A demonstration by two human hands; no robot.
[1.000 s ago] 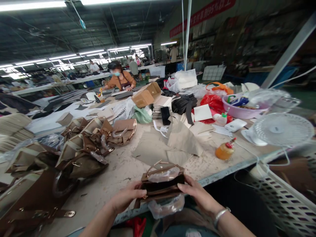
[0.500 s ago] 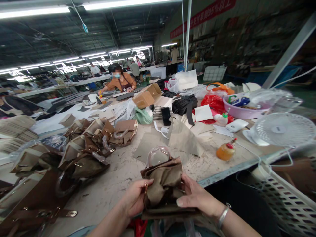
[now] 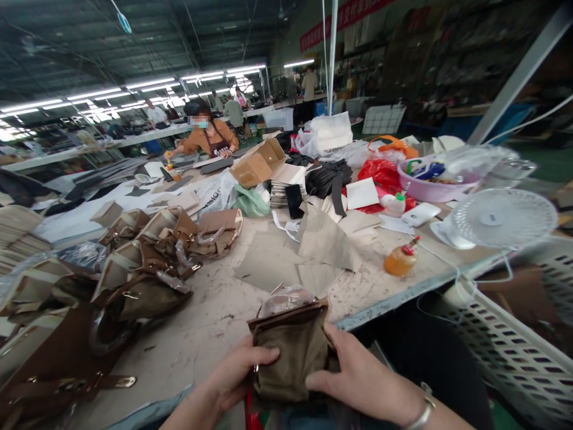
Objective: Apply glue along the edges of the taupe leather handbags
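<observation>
Pinched at its two sides between left hand [image 3: 242,367] and right hand [image 3: 358,373], thumbs on the front: a brown bag [image 3: 290,358], at the near edge of the bench [image 3: 215,334]. Just beyond the bag: grey-brown sheets [image 3: 324,242], lying flat and overlapping. To the left: more bags [image 3: 150,297], crowded together. Rightward along the near edge: an orange bottle [image 3: 400,263], then a white fan [image 3: 504,218]. Farther in: a cardboard box [image 3: 250,170].
</observation>
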